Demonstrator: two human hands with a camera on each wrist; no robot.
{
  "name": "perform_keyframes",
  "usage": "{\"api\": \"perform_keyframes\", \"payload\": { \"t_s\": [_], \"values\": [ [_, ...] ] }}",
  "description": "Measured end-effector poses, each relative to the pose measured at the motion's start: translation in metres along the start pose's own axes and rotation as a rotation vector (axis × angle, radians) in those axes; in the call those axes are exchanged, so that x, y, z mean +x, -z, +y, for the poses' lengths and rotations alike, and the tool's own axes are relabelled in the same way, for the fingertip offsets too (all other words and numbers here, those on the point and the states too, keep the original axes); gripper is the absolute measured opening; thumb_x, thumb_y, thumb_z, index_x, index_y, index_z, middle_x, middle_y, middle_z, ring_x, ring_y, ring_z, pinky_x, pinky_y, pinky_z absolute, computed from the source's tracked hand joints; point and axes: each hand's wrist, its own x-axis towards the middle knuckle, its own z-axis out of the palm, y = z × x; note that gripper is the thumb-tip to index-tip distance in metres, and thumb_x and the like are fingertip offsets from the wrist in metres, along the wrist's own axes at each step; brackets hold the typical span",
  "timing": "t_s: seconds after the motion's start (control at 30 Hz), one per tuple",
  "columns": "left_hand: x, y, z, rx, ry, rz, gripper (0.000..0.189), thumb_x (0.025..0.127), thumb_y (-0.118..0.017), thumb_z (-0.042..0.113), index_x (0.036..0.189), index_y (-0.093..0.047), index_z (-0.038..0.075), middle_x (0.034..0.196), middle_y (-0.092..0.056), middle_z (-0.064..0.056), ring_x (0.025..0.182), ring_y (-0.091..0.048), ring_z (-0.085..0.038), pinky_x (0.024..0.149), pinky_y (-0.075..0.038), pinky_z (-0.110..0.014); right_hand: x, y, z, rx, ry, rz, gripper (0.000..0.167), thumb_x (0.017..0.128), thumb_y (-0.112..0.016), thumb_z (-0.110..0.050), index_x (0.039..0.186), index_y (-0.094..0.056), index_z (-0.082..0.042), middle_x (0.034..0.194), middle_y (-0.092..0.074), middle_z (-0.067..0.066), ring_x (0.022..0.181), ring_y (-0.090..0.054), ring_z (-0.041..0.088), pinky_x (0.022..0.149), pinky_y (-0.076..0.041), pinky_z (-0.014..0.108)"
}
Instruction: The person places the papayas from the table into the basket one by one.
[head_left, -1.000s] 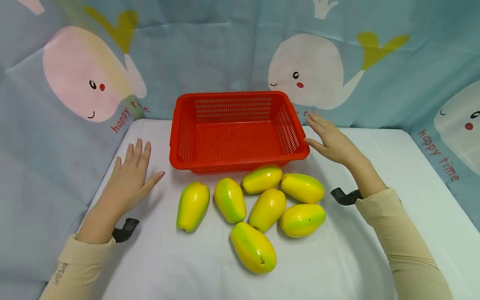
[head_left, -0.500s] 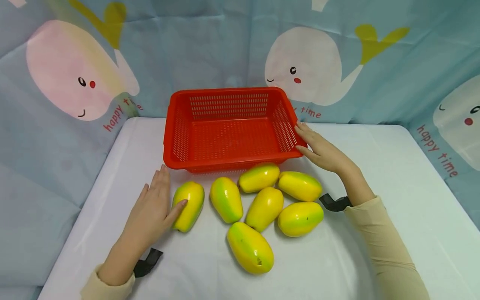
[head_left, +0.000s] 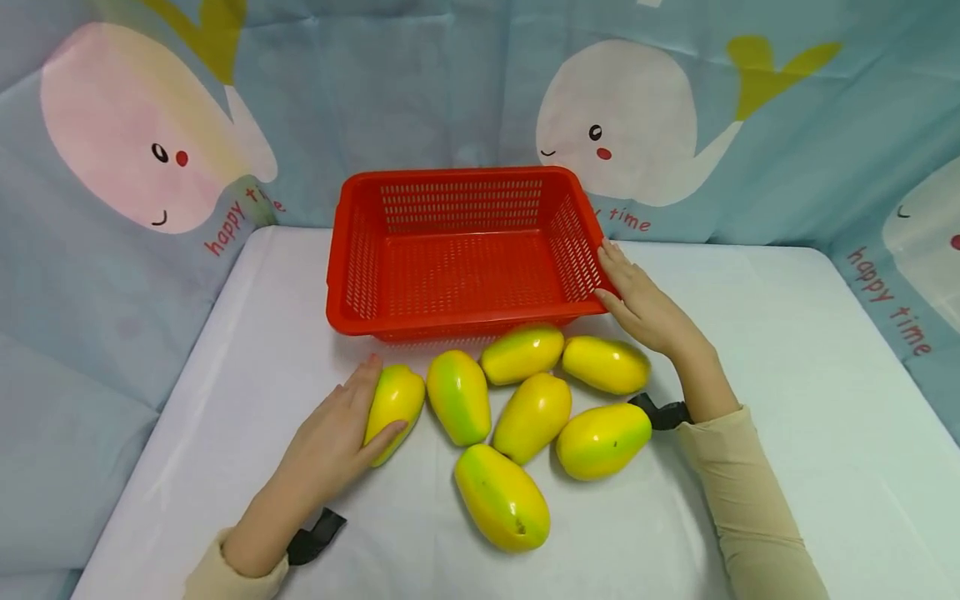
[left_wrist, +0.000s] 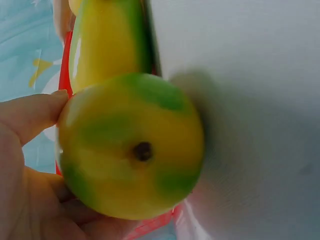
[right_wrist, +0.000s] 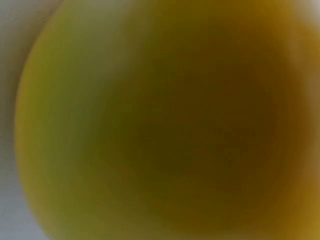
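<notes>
My left hand grips the leftmost papaya, yellow with green patches, fingers along its left side and thumb over its near end. In the left wrist view, the round end of this papaya with its dark spot faces the camera, between thumb and curled fingers. My right hand rests with fingers extended at the right rim of a red plastic basket; nothing lies inside the basket. Close to the right wrist camera, a blurred papaya fills the view and hides that hand.
Several more papayas lie on the white table in front of the basket, among them one nearest the front and one at the right. A blue whale-print curtain stands behind the basket and at the sides.
My left hand has come in from the left and taken hold of the leftmost papaya, which has shifted slightly right. My right hand has moved down onto the basket's right rim.
</notes>
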Motion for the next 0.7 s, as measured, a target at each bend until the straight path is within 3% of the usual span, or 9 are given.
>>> {"api": "perform_keyframes", "payload": {
  "t_s": [0.17,0.47,0.7],
  "values": [
    [0.000,-0.007,0.002,-0.086,0.023,0.012,0.080,0.085,-0.068,0.033,0.143,-0.029,-0.006,0.141,-0.041,-0.022,0.122,-0.047,-0.036,0.097,-0.042,-0.051,-0.001,-0.003,-0.002,-0.040,-0.008,0.019,0.061,0.102,-0.036,-0.032,0.151,-0.011,-0.004,0.157,-0.005,0.009,0.144,-0.004,0.021,0.115,-0.006,0.047],
    [0.004,-0.018,0.005,-0.219,0.060,0.013,0.077,0.087,-0.063,0.020,0.145,-0.020,-0.006,0.144,-0.032,-0.023,0.125,-0.041,-0.035,0.103,-0.035,-0.051,-0.001,-0.002,-0.003,-0.094,-0.032,0.032,0.061,0.102,-0.033,-0.033,0.151,-0.009,-0.005,0.157,-0.005,0.009,0.144,-0.003,0.020,0.115,-0.006,0.048],
    [0.003,-0.021,0.006,-0.189,0.098,0.027,0.091,0.080,-0.075,0.030,0.145,-0.020,-0.004,0.136,-0.037,-0.026,0.115,-0.047,-0.037,0.097,-0.042,-0.053,-0.002,-0.005,-0.003,-0.090,-0.030,0.042,0.061,0.102,-0.032,-0.034,0.151,-0.009,-0.005,0.157,-0.004,0.009,0.144,-0.003,0.020,0.115,-0.002,0.045]
  ]
}}
